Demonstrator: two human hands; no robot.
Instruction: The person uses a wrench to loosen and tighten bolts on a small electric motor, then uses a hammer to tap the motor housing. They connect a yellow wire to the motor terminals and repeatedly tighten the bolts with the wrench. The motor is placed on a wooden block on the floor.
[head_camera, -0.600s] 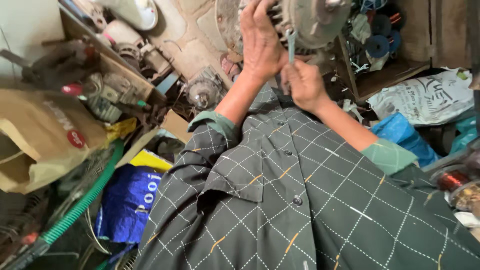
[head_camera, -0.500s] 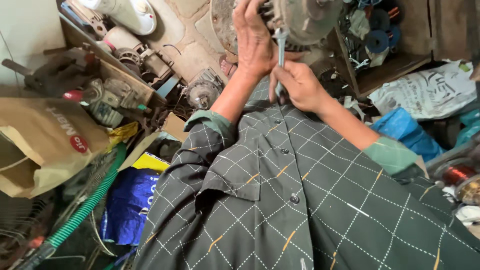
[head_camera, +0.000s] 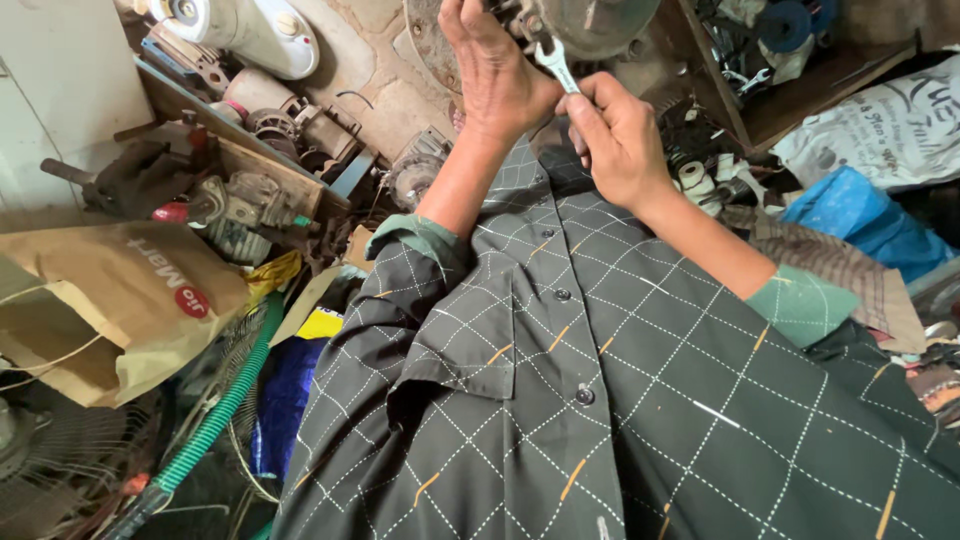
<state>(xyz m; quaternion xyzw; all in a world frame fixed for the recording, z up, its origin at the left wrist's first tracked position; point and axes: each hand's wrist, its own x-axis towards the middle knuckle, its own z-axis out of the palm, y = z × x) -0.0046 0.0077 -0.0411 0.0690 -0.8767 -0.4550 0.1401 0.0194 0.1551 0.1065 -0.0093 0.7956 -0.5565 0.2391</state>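
Spanner (head_camera: 556, 66), a small open-ended steel one, stands almost upright at the top middle of the view, its head set against the underside of a round grey motor (head_camera: 590, 20) that is cut off by the top edge. The right hand (head_camera: 612, 135) has its fingers closed round the spanner's lower shaft, thumb lying along the side. The left hand (head_camera: 497, 68) is just beside it, touching the motor's rusty front rim (head_camera: 430, 50), fingers curled over a part there; whether they clamp it cannot be told. Both forearms come out of a dark checked shirt (head_camera: 600, 400) with green rolled cuffs. On the left lie a brown paper bag (head_camera: 110, 300), a green ribbed hose (head_camera: 225, 410) and a heap of old motor parts (head_camera: 250, 200). On the right are a blue bag (head_camera: 860, 215) and a white sack (head_camera: 880, 130).
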